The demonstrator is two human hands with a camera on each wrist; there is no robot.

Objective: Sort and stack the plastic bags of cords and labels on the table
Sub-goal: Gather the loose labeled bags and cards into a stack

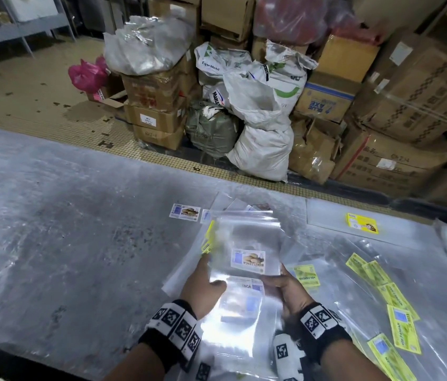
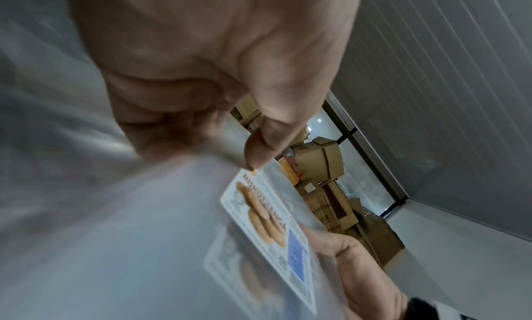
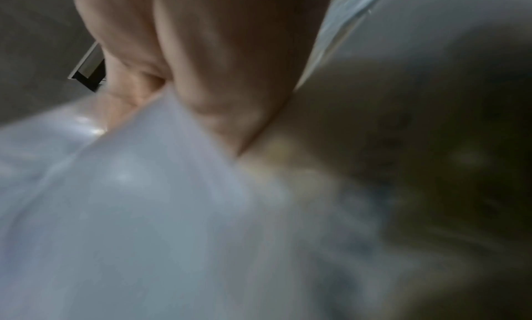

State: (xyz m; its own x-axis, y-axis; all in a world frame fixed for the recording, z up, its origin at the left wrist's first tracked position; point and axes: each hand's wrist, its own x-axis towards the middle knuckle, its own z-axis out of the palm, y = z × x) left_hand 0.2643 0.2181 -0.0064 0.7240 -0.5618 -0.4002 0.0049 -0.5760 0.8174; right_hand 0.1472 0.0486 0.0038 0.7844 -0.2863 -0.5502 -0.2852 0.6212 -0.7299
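Nearest me, my left hand [image 1: 203, 287] and right hand [image 1: 289, 291] both grip a stack of clear bags [image 1: 247, 273] just above the worktop [image 1: 79, 229], thumbs on top, fingers curled beneath its side edges. The top bag shows a white biscuit label [image 1: 247, 259]. To the right, yellow-labelled bags [image 1: 390, 301] lie spread out. Farther left sits a loose white label [image 1: 185, 212]; far right, a yellow one [image 1: 362, 223]. Beyond stand cardboard boxes [image 1: 398, 105].

Tiled floor [image 1: 38, 86], stacked cardboard boxes [image 1: 398, 111], white sacks [image 1: 261, 127], grey shelving [image 1: 21, 26]
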